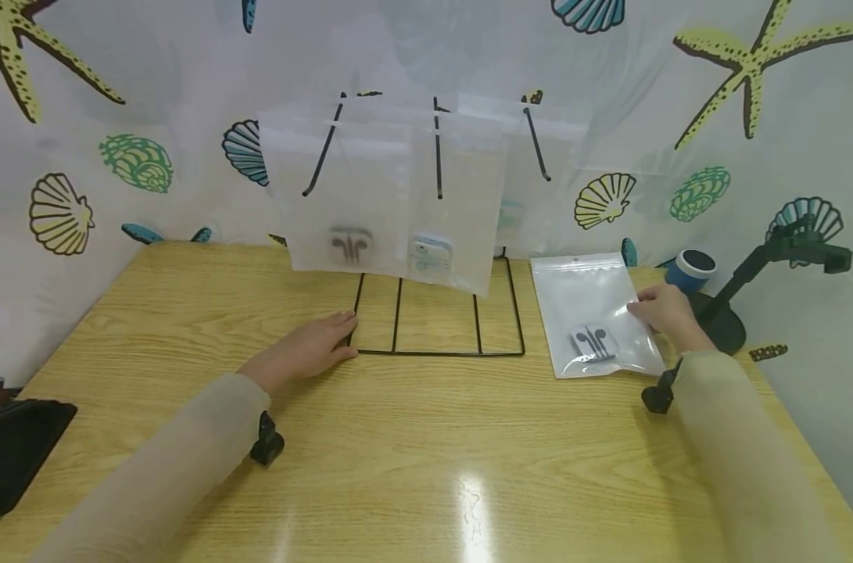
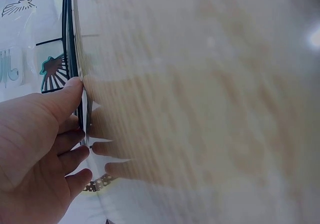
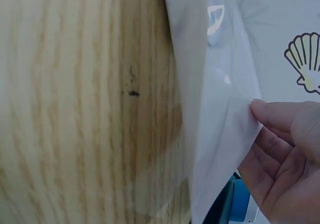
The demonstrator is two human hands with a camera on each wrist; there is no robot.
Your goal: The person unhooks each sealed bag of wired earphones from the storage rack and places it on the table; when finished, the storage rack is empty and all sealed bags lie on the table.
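My right hand (image 1: 668, 317) pinches the right edge of a zip bag (image 1: 577, 285), which lies at the right of the table. Inside it is a small case of earphones (image 1: 595, 342). In the right wrist view the bag's edge (image 3: 225, 114) lifts off the wood between thumb and fingers. My left hand (image 1: 302, 348) rests on the table, fingertips touching the front left corner of a black wire rack (image 1: 436, 353). Its thumb lies along the wire (image 2: 71, 44) in the left wrist view. From the rack's hooks (image 1: 438, 156) hang several zip bags (image 1: 342, 172) holding earphones.
A blue jar with a white rim (image 1: 691, 270) and a black stand with an arm (image 1: 739, 274) are beyond my right hand. A black object (image 1: 21, 453) sits at the left table edge. A curtain printed with shells and starfish (image 1: 187, 47) hangs behind.
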